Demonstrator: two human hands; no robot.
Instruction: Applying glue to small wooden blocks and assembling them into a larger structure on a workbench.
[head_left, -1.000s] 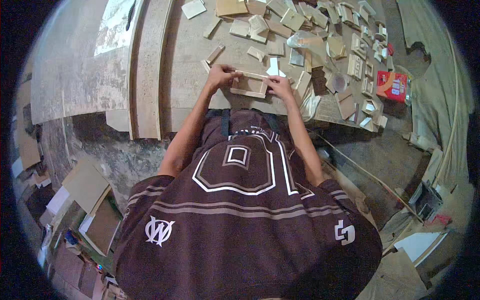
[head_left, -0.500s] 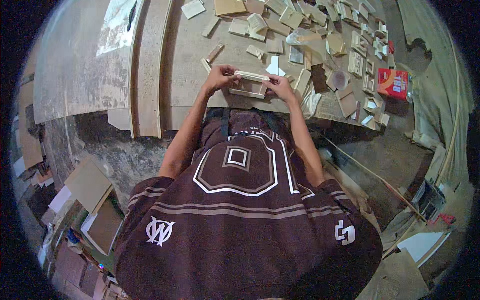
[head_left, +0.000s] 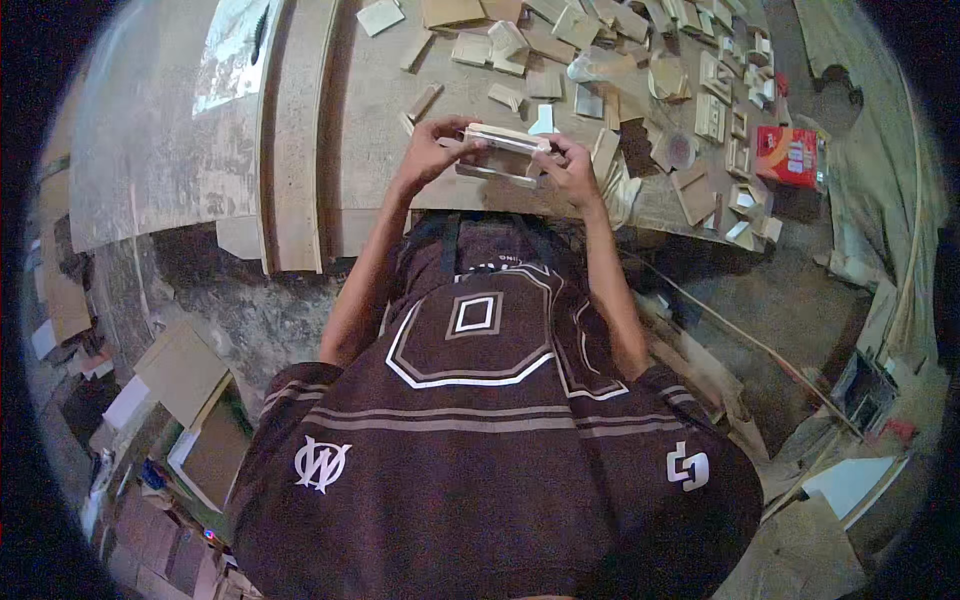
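Left fingers [head_left: 459,150], right fingers [head_left: 553,162] grip opposite ends of wooden frame [head_left: 507,138] between them; uneven pressure could skew its joints.

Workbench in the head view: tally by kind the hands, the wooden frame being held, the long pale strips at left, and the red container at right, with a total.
Hands: 2, left hand and right hand
Held wooden frame: 1
Long pale strips: 2
Red container: 1
Total: 6
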